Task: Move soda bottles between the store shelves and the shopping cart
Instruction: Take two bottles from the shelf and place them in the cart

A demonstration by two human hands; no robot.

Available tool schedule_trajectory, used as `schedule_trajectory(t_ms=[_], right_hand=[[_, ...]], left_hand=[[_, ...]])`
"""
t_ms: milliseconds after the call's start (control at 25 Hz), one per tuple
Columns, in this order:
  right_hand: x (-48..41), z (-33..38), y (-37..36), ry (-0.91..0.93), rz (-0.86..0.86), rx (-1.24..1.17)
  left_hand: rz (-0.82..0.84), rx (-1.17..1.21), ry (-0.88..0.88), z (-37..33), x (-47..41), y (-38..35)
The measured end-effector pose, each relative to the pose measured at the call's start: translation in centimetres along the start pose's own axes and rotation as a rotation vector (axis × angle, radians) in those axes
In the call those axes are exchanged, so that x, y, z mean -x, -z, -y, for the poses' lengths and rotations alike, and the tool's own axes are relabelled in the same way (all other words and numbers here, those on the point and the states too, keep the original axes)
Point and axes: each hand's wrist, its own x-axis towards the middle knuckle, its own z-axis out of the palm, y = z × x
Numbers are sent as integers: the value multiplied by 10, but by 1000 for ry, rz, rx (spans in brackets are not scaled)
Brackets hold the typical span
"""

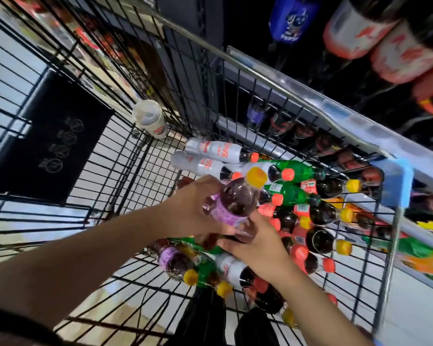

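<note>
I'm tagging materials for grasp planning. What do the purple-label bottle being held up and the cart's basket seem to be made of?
Purple-label bottle, gripped by the left hand: clear, glossy plastic by its look, since dark soda shows through; yellow cap looks opaque plastic. Cart basket: thin wire grid, likely metal with a black coating, under a silvery top rail.

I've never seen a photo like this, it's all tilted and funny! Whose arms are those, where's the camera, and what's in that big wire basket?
The camera sits on a person's head, looking down, so you see their own bare arms. The wire basket is a shopping cart beside store shelves of big soda bottles. Small soda bottles lie piled in it, and a lidded cup sits in its corner. The left hand grips a purple-labelled bottle with a yellow cap. The right hand reaches just below; I can't tell whether it holds anything.
</note>
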Motion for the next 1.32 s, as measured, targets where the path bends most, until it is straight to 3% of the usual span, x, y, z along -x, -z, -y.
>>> schedule_trajectory(t_ms=[120, 200, 320, 480, 600, 800, 920, 1080, 1320], right_hand=[[3, -9, -1, 19, -141, -156], [10, -16, 5, 3, -220, -145], [25, -24, 19, -41, -320, -95], [37, -27, 34, -47, -364, -124], [42, -21, 35, -70, -329, -97], [51, -15, 37, -46, -356, -103], [64, -5, 40, -35, -382, -130], [94, 23, 57, -3, -414, -148], [157, 76, 95, 186, -480, -229]], left_hand=[[-81, 77, -56, -14, -3, -27], [68, 66, -23, 2, -11, -21], [140, -264, 107, 53, -33, 1], [103, -662, 62, 109, -71, -7], [130, -768, 119, 128, -89, -24], [46, -841, 22, 130, -90, -38], [-76, -626, 27, 111, -60, -31], [-237, -335, 94, 34, -16, -18], [-378, 156, -76, -121, 20, -27]])
